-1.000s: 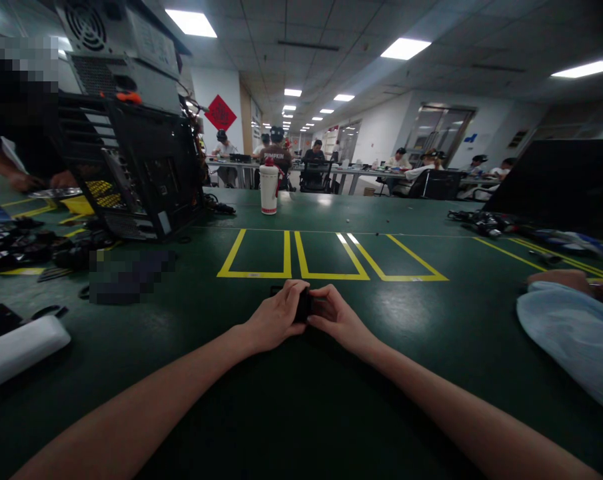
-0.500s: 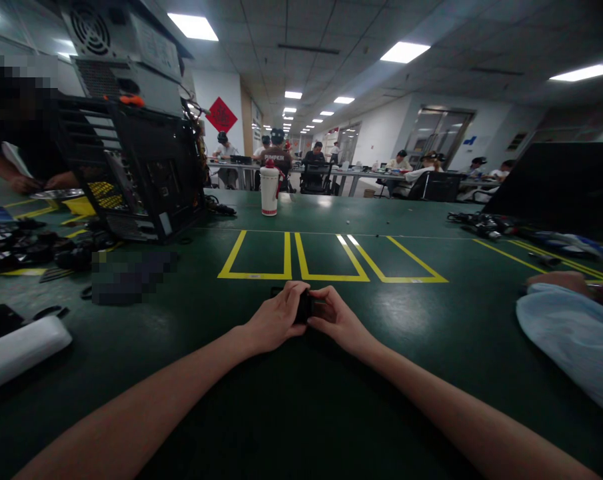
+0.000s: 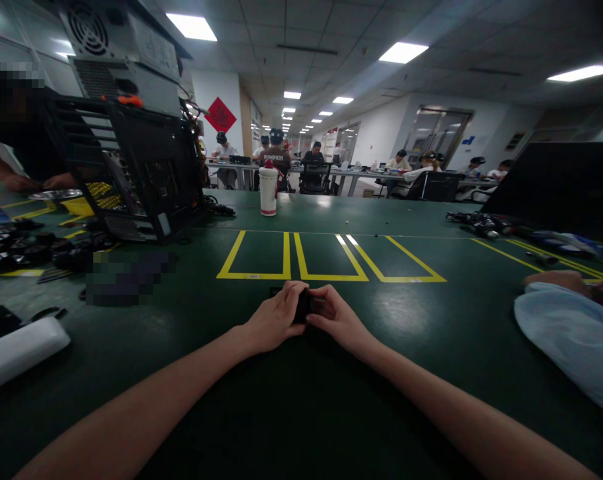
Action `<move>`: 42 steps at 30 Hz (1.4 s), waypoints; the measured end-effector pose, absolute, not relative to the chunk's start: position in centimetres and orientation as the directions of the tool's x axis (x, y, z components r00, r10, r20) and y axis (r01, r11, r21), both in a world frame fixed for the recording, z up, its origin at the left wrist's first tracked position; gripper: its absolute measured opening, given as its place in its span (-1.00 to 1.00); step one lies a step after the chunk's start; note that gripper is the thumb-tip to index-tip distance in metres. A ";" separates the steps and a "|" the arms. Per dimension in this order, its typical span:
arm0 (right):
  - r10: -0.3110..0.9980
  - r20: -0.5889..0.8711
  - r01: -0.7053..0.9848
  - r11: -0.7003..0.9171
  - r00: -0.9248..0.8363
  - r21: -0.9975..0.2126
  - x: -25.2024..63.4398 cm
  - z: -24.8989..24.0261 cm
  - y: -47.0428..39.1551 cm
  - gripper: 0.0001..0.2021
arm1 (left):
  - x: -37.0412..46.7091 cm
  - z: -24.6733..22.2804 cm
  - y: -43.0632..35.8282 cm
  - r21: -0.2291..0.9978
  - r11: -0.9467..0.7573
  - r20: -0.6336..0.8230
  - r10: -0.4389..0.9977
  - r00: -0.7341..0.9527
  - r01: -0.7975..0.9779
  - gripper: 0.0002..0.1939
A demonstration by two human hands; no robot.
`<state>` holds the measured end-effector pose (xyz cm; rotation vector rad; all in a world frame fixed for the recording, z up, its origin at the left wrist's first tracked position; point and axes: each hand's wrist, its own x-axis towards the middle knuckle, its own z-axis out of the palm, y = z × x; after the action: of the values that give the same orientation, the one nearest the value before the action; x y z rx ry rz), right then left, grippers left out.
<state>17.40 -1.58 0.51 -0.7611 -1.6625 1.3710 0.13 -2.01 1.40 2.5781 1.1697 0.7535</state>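
A small black block-like object (image 3: 302, 308) is between my two hands, low over the green table (image 3: 301, 400); its exact kind is too dark to tell. My left hand (image 3: 280, 315) is closed around its left side, fingers over the top and thumb at the near edge. From the right, my right hand (image 3: 337, 319) meets it with thumb and fingertips in a pinch. Part of a dark piece also shows just behind my left fingers. Beyond my hands lie yellow tape outlines (image 3: 334, 278) on the tabletop.
An open computer case (image 3: 131, 167) stands at the left, near a white bottle (image 3: 268, 192). Dark parts and a white long object (image 3: 24, 353) lie further left. At the right are a co-worker's pale sleeve (image 3: 566, 333), cables (image 3: 476, 223) and a black panel (image 3: 561, 180).
Almost nothing differs. Both hands keep the same grip on the black object, and the whole view has shifted very slightly.
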 end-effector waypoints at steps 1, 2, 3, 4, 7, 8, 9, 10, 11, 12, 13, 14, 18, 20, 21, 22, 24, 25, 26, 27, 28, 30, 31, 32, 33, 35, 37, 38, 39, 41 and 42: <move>0.850 0.232 -0.061 0.231 -0.473 -0.971 17.4 0.5 -1.6 -0.68 | 0.1 1.4 -2.0 0.384 -0.665 0.365 0.747 0.556 0.641 -0.31; 0.850 0.239 -0.063 0.237 -0.470 -0.969 17.4 0.4 -1.7 -0.67 | 0.1 1.3 -2.0 0.380 -0.667 0.367 0.745 0.557 0.641 -0.30; 0.853 0.239 -0.060 0.239 -0.465 -0.969 17.4 0.4 -1.8 -0.68 | 0.1 1.3 -2.0 0.377 -0.668 0.369 0.744 0.557 0.641 -0.30; 0.858 0.234 -0.052 0.237 -0.458 -0.970 17.3 0.5 -1.8 -0.70 | 0.2 1.2 -1.9 0.377 -0.669 0.371 0.743 0.557 0.641 -0.30; 0.877 0.236 -0.020 0.251 -0.419 -0.968 17.3 0.7 -1.9 -0.80 | 0.2 1.2 -1.9 0.383 -0.672 0.379 0.740 0.556 0.634 -0.34; 0.881 0.238 -0.011 0.256 -0.409 -0.967 17.3 0.8 -2.0 -0.81 | 0.2 1.2 -1.9 0.385 -0.672 0.381 0.740 0.554 0.632 -0.35; 0.884 0.238 -0.007 0.257 -0.403 -0.966 17.3 0.9 -1.9 -0.81 | 0.2 1.2 -1.9 0.386 -0.673 0.382 0.739 0.555 0.631 -0.35; 0.885 0.236 -0.008 0.254 -0.402 -0.967 17.3 0.9 -1.9 -0.79 | 0.2 1.3 -1.9 0.386 -0.673 0.380 0.740 0.556 0.631 -0.35; 0.885 0.227 -0.008 0.245 -0.406 -0.970 17.3 0.9 -1.9 -0.76 | 0.2 1.3 -1.9 0.387 -0.672 0.376 0.740 0.557 0.632 -0.35; 0.885 0.214 -0.009 0.231 -0.414 -0.973 17.3 0.9 -1.8 -0.72 | 0.2 1.4 -1.9 0.388 -0.671 0.371 0.741 0.559 0.632 -0.36; 0.882 0.203 -0.015 0.218 -0.426 -0.976 17.4 0.8 -1.7 -0.70 | 0.1 1.4 -1.9 0.389 -0.669 0.366 0.743 0.560 0.634 -0.36; 0.875 0.199 -0.025 0.210 -0.441 -0.977 17.4 0.7 -1.6 -0.68 | 0.1 1.4 -1.9 0.390 -0.667 0.364 0.745 0.559 0.636 -0.35; 0.836 0.245 -0.120 0.214 -0.491 -0.969 17.4 0.3 -1.5 -0.66 | 0.1 1.3 -1.9 0.391 -0.661 0.366 0.750 0.551 0.640 -0.31; 0.832 0.255 -0.137 0.215 -0.492 -0.967 17.3 0.3 -1.6 -0.66 | 0.2 1.2 -1.8 0.394 -0.661 0.363 0.750 0.553 0.638 -0.30; 0.837 0.250 -0.127 0.216 -0.486 -0.968 17.3 0.3 -1.6 -0.68 | 0.2 1.2 -1.8 0.396 -0.662 0.361 0.750 0.554 0.637 -0.30; 0.848 0.246 -0.108 0.221 -0.470 -0.969 17.3 0.3 -1.7 -0.71 | 0.2 1.2 -1.8 0.396 -0.661 0.361 0.750 0.554 0.637 -0.31; 0.873 0.246 -0.068 0.241 -0.421 -0.968 17.2 0.4 -1.7 -0.79 | 0.2 1.2 -1.8 0.394 -0.661 0.360 0.750 0.555 0.638 -0.33; 0.883 0.247 -0.051 0.248 -0.399 -0.967 17.2 0.4 -1.6 -0.81 | 0.2 1.2 -1.8 0.392 -0.661 0.361 0.751 0.554 0.640 -0.33; 0.891 0.247 -0.038 0.252 -0.381 -0.967 17.2 0.4 -1.6 -0.82 | 0.2 1.3 -1.8 0.391 -0.659 0.361 0.752 0.552 0.642 -0.34; 0.897 0.243 -0.029 0.250 -0.370 -0.968 17.2 0.4 -1.5 -0.80 | 0.2 1.3 -1.8 0.390 -0.658 0.360 0.753 0.552 0.644 -0.35; 0.900 0.231 -0.022 0.240 -0.369 -0.970 17.2 0.4 -1.4 -0.78 | 0.2 1.3 -1.8 0.391 -0.658 0.359 0.753 0.551 0.644 -0.36; 0.900 0.197 -0.011 0.209 -0.388 -0.978 17.3 0.4 -1.3 -0.73 | 0.2 1.4 -1.8 0.394 -0.658 0.354 0.753 0.555 0.642 -0.36; 0.893 0.187 -0.016 0.198 -0.409 -0.980 17.3 0.4 -1.2 -0.72 | 0.1 1.4 -1.8 0.394 -0.659 0.352 0.752 0.558 0.640 -0.36; 0.882 0.189 -0.028 0.196 -0.433 -0.980 17.4 0.3 -1.2 -0.71 | 0.1 1.4 -1.8 0.394 -0.660 0.351 0.751 0.559 0.640 -0.36; 0.868 0.200 -0.046 0.201 -0.454 -0.978 17.5 0.3 -1.2 -0.70 | 0.1 1.4 -1.8 0.392 -0.660 0.351 0.751 0.560 0.641 -0.35; 0.846 0.235 -0.081 0.225 -0.478 -0.971 17.5 0.2 -1.3 -0.67 | 0.1 1.4 -1.9 0.385 -0.658 0.350 0.753 0.557 0.647 -0.33; 0.842 0.250 -0.080 0.241 -0.478 -0.967 17.6 0.2 -1.5 -0.66 | 0.1 1.4 -1.9 0.381 -0.655 0.349 0.755 0.555 0.652 -0.31; 0.848 0.247 -0.068 0.244 -0.469 -0.967 17.5 0.2 -1.5 -0.69 | 0.1 1.5 -1.9 0.382 -0.656 0.347 0.755 0.557 0.651 -0.32; 0.856 0.245 -0.056 0.247 -0.454 -0.967 17.5 0.3 -1.6 -0.74 | 0.1 1.5 -1.9 0.383 -0.656 0.347 0.755 0.557 0.650 -0.34; 0.876 0.247 -0.039 0.254 -0.415 -0.966 17.4 0.4 -1.6 -0.83 | 0.1 1.5 -1.9 0.386 -0.658 0.348 0.753 0.559 0.647 -0.37; 0.884 0.247 -0.033 0.255 -0.397 -0.966 17.4 0.5 -1.5 -0.85 | 0.2 1.5 -1.9 0.387 -0.659 0.349 0.752 0.559 0.645 -0.39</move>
<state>17.39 -1.52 0.48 -0.8038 -1.6277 1.2825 0.15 -1.86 1.54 2.5784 1.1725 0.7310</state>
